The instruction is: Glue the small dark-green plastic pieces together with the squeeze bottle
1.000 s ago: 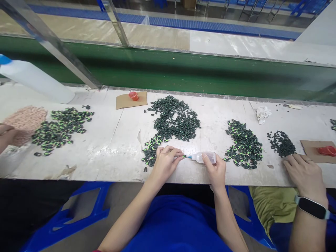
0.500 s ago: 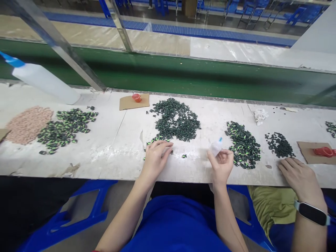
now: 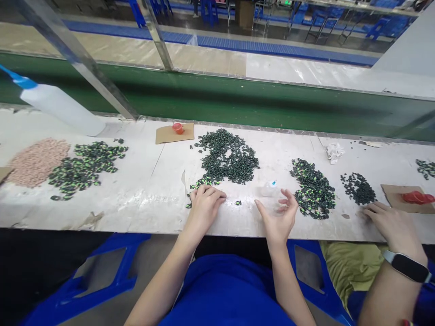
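Near the front edge of the counter point(image 3: 149, 194), the right hand point(image 3: 279, 219) has released grip just beside the small bottle point(image 3: 269, 190), seemingly a setting-down step, while I cannot tell if the left hand point(image 3: 205, 209), by the green-marked pieces point(image 3: 204, 182), grasps anything, and a fine pinch seems called for next.

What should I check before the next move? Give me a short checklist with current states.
1. Right hand open: ok, its fingers are spread apart.
2. Small clear bottle free of that hand: cannot tell; it is blurred and close to the fingers.
3. Left hand empty: cannot tell; its fingertips curl down out of sight beside the green-flecked pile.
4. Loose piece in plain view: ok, it lies on the table between the hands.
5. Co-worker's hand apart from the right hand: ok, another green-flecked heap lies between them.
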Demonstrator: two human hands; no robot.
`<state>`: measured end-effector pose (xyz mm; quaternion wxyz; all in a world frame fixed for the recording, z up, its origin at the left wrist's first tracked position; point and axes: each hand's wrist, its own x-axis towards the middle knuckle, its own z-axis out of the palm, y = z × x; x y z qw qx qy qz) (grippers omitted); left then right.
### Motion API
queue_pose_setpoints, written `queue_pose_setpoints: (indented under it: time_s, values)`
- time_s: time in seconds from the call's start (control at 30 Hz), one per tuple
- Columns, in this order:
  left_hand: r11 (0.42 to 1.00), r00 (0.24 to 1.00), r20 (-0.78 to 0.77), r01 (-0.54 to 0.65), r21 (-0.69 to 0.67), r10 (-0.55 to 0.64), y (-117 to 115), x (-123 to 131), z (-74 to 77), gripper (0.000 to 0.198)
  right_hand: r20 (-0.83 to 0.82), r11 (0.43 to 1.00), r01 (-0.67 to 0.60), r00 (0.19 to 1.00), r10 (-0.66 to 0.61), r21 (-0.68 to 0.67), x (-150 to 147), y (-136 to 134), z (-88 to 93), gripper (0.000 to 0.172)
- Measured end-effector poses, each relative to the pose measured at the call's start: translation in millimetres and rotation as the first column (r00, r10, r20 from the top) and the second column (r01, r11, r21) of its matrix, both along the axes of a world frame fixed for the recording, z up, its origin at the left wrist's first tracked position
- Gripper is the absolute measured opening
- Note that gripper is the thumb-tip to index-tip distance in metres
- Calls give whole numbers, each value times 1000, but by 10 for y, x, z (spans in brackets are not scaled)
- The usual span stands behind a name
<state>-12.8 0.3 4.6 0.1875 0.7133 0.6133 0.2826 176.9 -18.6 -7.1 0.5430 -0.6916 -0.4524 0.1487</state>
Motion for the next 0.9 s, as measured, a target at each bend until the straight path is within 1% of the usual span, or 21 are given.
queue_pose_setpoints:
  time_s: [0.03,0.07,0.1,0.13,0.17,0.2,0.27,0.3,0.37,0.47,0.57,0.63,0.7,0.73,0.8,0.9]
  values:
    - [1000,997,68,29,-8,-28,-7,15,25,11,-14,999,-25,1000,26,20,-50,-80,6,65]
    - [998,986,155,67,-12,-65,-18,37,50,10,-73,994,-108,991,110,18,-105,-151,9,57]
    - [994,963,249,109,-11,-103,-33,65,72,9,-167,975,-221,962,218,3,-158,-206,10,48]
    - [989,931,339,145,-6,-135,-51,99,90,9,-267,946,-324,912,311,-6,-206,-243,9,39]
    - [986,897,415,168,0,-153,-71,134,103,10,-358,918,-396,857,369,-1,-246,-262,7,31]
    - [984,866,474,177,1,-157,-90,169,110,10,-431,899,-438,809,400,14,-275,-265,4,23]
    - [985,825,547,173,-7,-142,-123,226,106,10,-508,894,-444,758,408,55,-304,-239,0,12]
    - [986,812,567,166,-6,-134,-135,246,97,9,-525,896,-439,747,408,71,-306,-220,-1,9]
    - [990,802,584,144,14,-125,-151,275,73,8,-553,890,-449,723,414,80,-303,-188,-7,9]
    - [994,819,564,85,64,-106,-163,298,31,8,-607,884,-463,687,399,58,-299,-169,-21,14]
    - [991,854,503,109,76,-132,-163,302,-18,11,-625,894,-447,690,366,30,-277,-158,-31,15]
    - [991,915,383,111,72,-130,-157,299,-66,14,-604,904,-428,720,342,1,-236,-143,-36,15]
    - [996,975,209,61,66,-73,-150,299,-123,15,-558,912,-410,765,322,-36,-182,-124,-43,17]
    - [998,991,126,29,64,-37,-145,303,-150,16,-525,911,-409,788,322,-57,-156,-117,-49,17]
    - [998,1000,8,-6,61,6,-135,320,-190,16,-459,901,-421,824,333,-102,-120,-111,-63,19]
    - [998,999,-42,-2,58,5,-121,350,-193,12,-402,890,-428,851,337,-159,-119,-118,-74,20]
